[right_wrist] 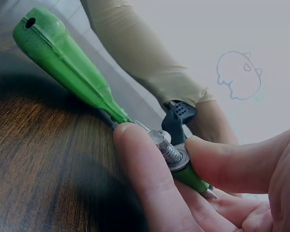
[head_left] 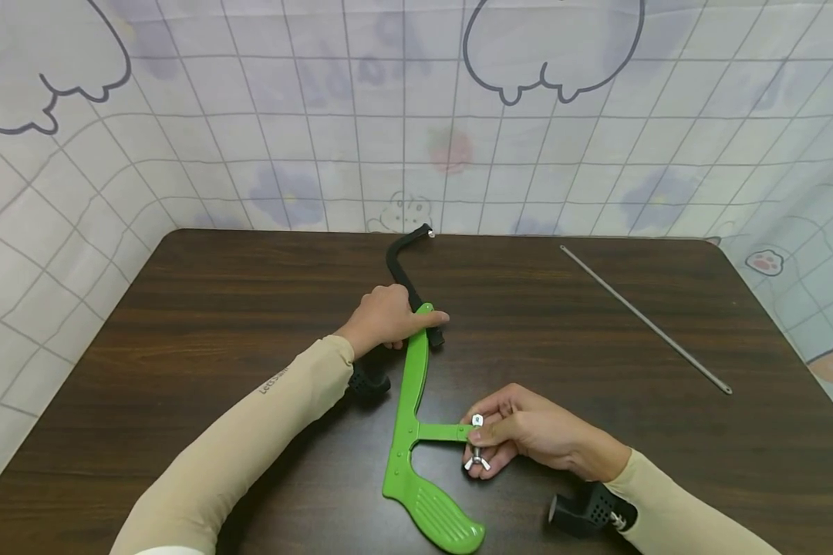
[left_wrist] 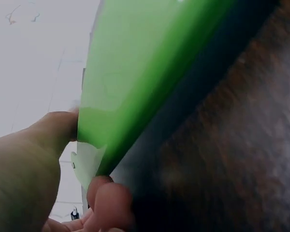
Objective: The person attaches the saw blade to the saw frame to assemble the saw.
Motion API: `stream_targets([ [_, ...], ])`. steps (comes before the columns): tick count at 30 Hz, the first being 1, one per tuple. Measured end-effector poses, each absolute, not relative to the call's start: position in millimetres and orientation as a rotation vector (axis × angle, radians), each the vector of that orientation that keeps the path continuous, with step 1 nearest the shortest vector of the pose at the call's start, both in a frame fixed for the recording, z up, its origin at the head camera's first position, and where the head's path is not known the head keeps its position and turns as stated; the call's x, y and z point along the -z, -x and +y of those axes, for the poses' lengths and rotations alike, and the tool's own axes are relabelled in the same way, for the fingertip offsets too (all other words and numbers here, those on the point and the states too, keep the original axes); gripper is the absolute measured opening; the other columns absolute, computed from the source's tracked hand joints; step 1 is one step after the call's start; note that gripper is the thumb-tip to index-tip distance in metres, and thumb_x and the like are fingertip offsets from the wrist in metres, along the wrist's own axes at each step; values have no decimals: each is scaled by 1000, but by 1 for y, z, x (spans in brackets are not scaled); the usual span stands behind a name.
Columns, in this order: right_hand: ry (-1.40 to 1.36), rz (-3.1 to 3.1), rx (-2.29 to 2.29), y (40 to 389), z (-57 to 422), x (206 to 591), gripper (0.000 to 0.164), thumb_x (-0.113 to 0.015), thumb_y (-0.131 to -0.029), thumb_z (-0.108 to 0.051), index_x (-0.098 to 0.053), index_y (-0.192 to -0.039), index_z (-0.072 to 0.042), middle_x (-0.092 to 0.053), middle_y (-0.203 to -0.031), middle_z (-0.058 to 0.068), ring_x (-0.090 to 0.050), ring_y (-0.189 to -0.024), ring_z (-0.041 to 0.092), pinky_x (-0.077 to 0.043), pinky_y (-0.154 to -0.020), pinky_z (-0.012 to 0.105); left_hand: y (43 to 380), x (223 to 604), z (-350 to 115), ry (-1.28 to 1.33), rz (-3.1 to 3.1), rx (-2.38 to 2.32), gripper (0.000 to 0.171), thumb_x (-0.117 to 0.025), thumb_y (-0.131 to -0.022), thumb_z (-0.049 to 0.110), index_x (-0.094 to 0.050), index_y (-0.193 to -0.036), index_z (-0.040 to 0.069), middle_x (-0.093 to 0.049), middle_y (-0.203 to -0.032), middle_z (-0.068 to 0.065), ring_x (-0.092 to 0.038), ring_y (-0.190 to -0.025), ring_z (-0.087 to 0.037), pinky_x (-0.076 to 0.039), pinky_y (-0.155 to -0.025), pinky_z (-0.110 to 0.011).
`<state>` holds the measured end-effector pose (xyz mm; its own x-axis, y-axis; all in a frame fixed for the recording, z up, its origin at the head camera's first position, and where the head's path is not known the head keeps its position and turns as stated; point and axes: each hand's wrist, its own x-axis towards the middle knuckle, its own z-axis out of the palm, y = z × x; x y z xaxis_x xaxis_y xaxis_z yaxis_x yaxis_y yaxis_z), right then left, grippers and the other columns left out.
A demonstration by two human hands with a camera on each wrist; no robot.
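"How's the left hand [head_left: 389, 317]?"

"I have it gripping the top of the green frame [head_left: 409, 393], thumb on one side, fingers curled on the other. I'd say that steadies it where it meets the black bar [head_left: 397, 270]; how they join, I can't tell."

"And the bolt [right_wrist: 169, 150]?"

"At the right end of the frame's crosspiece [head_left: 444, 432]. My right hand [head_left: 537, 432] pinches it between thumb and fingers, wing nut [head_left: 477, 462] on the near side, probably so it can't slip or turn."

"Room to move?"

"Leftward, the table [head_left: 180, 308] runs on past the left sleeve [head_left: 250, 439]. Ahead, the bar's tip sits right by the far edge, so I'd be wary of pushing forward. The near edge is out of view. On the right there's space up to the metal strip [head_left: 645, 320], slantwise, well apart from both hands."
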<state>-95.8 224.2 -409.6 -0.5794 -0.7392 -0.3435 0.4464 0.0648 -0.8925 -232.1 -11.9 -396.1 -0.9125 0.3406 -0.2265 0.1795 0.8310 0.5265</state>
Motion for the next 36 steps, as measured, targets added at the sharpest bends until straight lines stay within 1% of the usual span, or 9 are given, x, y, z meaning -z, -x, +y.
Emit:
stream_targets([
  [4, 305, 1452, 1662, 96, 224, 409, 25, -66, -98, -7, -65, -113, 12, -79, -87, 6, -78, -78, 14, -64, -74, 30, 232, 396, -9, -385, 2681, -719, 57, -65, -95, 53, -50, -53, 17, -62, -50, -4, -64, -48, -18, -49, -47, -29],
  [8, 305, 1453, 1659, 96, 224, 410, 24, -66, -98, -8, -65, -112, 12, -79, -87, 6, -78, -78, 14, -64, -74, 30, 233, 396, -9, -378, 2675, -728, 49, -64, -94, 42, -55, -55, 15, -64, -51, -5, -65, -48, -19, -50, -45, -29],
  [12, 307, 1453, 1657, 96, 225, 410, 25, -65, -99, -8, -65, -113, 13, -79, -87, 6, -77, -79, 13, -64, -74, 30, 233, 397, -8, -384, 2680, -730, 47, -65, -94, 39, -58, -54, 14, -65, -50, -5, -65, -47, -18, -50, -44, -29],
  [20, 292, 1454, 1649, 97, 226, 410, 22, -63, -100, -8, -65, -111, 11, -79, -88, 6, -77, -79, 12, -64, -75, 29, 233, 397, -9, -381, 2670, -770, 42, -68, -92, 33, -60, -56, 12, -63, -48, -4, -66, -47, -17, -51, -46, -28],
  [24, 279, 1471, 1641, 98, 227, 409, 24, -63, -100, -8, -64, -112, 13, -79, -88, 6, -77, -80, 11, -64, -76, 28, 234, 397, -9, -380, 2678, -784, 40, -68, -92, 31, -61, -58, 11, -63, -48, -4, -67, -47, -17, -49, -45, -27],
  [28, 263, 1508, 1642, 99, 228, 406, 28, -64, -100, -8, -60, -117, 15, -79, -89, 7, -77, -81, 13, -64, -76, 29, 235, 397, -8, -385, 2687, -797, 38, -68, -91, 29, -61, -60, 10, -64, -48, -5, -67, -47, -18, -48, -45, -26],
  [30, 250, 1537, 1644, 99, 228, 405, 29, -64, -100, -7, -56, -119, 13, -78, -89, 8, -77, -81, 14, -64, -76, 30, 235, 397, -8, -384, 2692, -807, 35, -68, -91, 30, -61, -64, 8, -64, -49, -5, -66, -48, -18, -48, -45, -27],
  [33, 218, 1598, 1645, 99, 228, 405, 27, -64, -99, -6, -50, -117, 9, -77, -88, 11, -77, -79, 17, -65, -74, 33, 236, 398, -8, -378, 2698, -821, 28, -68, -92, 30, -60, -78, 7, -65, -52, -6, -67, -48, -18, -48, -46, -28],
  [36, 191, 1652, 1628, 98, 227, 406, 27, -64, -99, -6, -46, -115, 6, -76, -88, 13, -77, -78, 18, -65, -74, 35, 237, 399, -9, -371, 2701, -820, 27, -68, -92, 31, -58, -88, 6, -67, -56, -7, -67, -49, -18, -50, -47, -29],
])
